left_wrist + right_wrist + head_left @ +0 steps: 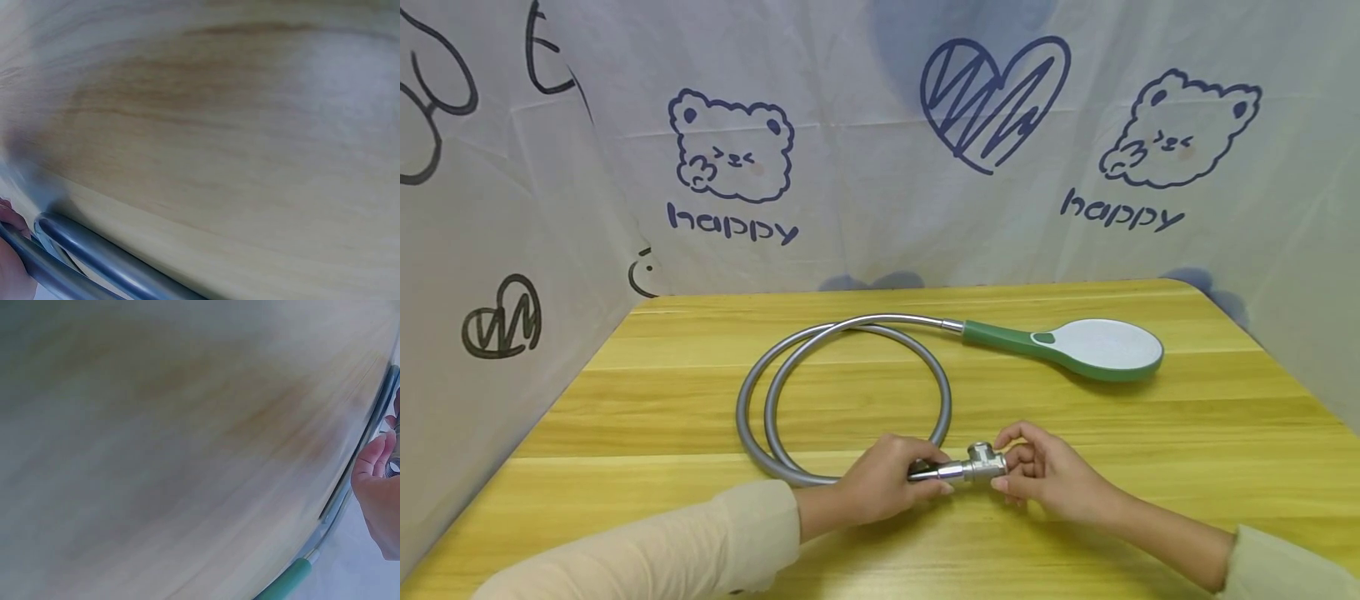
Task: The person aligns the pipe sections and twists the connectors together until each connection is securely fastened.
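A grey shower hose (946, 392) lies looped on the table, and its near end runs into my left hand (880, 482). That hand grips the hose just behind its shiny end nut (951, 472). Joined to the nut is a silver metal T-shaped fitting (983, 463), with one branch pointing up and away. My right hand (1056, 479) pinches the fitting's right end between thumb and curled fingers. At the hose's far end lies a green-and-white shower head (1105, 346), face up. In the right wrist view, my right hand (384, 506) shows only at the edge.
Everything rests on a yellow wood-grain table (647, 400). White cloth (865, 167) with blue drawings hangs behind it and along the sides. The left wrist view shows mostly blurred tabletop, with hose loops (106, 253) in the lower left.
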Available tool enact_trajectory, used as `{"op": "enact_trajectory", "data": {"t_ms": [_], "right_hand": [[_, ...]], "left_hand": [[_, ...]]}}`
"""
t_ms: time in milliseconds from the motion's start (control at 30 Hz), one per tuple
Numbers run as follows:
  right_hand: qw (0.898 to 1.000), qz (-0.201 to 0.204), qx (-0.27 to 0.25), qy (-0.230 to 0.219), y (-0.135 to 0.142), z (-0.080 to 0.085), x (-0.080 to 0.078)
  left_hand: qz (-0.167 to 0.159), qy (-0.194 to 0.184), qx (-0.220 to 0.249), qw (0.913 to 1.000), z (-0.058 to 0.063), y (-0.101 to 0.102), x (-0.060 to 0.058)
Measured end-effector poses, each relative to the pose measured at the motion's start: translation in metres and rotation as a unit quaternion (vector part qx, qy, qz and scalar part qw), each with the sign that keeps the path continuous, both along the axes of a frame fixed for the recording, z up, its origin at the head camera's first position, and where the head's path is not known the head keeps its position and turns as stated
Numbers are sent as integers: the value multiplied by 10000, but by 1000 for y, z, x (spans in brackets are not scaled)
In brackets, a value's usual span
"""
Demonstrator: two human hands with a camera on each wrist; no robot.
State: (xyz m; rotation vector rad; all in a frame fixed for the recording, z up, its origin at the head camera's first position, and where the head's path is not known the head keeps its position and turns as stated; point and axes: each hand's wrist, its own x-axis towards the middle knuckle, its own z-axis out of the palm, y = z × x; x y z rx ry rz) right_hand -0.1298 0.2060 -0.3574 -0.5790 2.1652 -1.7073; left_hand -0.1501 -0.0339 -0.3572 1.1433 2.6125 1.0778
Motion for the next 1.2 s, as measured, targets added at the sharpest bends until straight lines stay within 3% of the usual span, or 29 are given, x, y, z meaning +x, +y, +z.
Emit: {"op": "enact_trajectory", "data": {"t_ms": [467,833,1200], "right_hand": [[9994,121,86,316,1,-4,0],[9996,144,249,-11,3,-5,-2],[9992,336,69,186,3,-7,-3]], "left_hand": [[3,22,32,10000,-1,0,0],[39,29,-49,10000,0,0,-1],[82,-7,-93,9999,2,0,-1]]}}
